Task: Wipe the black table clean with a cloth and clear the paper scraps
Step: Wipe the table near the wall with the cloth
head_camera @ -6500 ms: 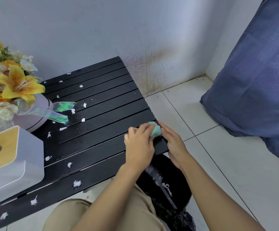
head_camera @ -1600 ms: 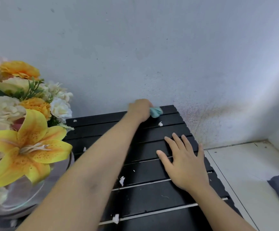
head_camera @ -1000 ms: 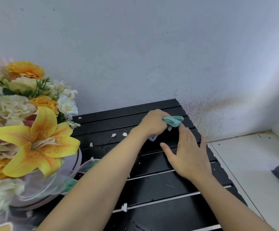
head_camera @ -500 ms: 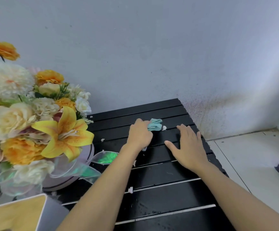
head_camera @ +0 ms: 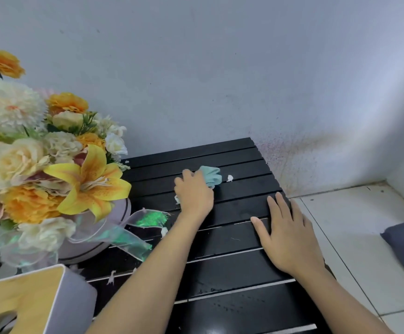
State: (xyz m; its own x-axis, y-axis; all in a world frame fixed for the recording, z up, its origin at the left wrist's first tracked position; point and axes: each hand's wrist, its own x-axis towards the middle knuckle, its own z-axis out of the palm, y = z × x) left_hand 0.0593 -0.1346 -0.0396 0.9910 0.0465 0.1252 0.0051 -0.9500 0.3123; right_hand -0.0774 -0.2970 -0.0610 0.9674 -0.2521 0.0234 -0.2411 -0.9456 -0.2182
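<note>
Looking down, I see the black table [head_camera: 232,239], a top of long flat slats with thin pale gaps between them, glossy and flecked with small wet spots near me. My cloth [head_camera: 211,175] is soft, teal and bunched into a rumpled wad on the far slats. Torn white paper scraps lie about: one paper scrap [head_camera: 230,178] just right of the cloth, another scrap [head_camera: 163,231] near my left forearm, more by the tissue box [head_camera: 34,302], which is grey with a pale wood-coloured top and rounded corners. The flower arrangement [head_camera: 51,169], cream, orange and yellow blooms in a round pale pot with a sheer iridescent ribbon, crowds the left side of the table. The far edge sits against the wall [head_camera: 220,68]; the right edge drops to white floor tile [head_camera: 364,237]. The slats between my hands are open and bare.

My left hand [head_camera: 194,195] is curled knuckles-up, fingers closed over the near end of the cloth and pressing it to the slats. My right hand [head_camera: 289,233] lies flat, fingers spread, palm down at the table's right edge, holding nothing.
</note>
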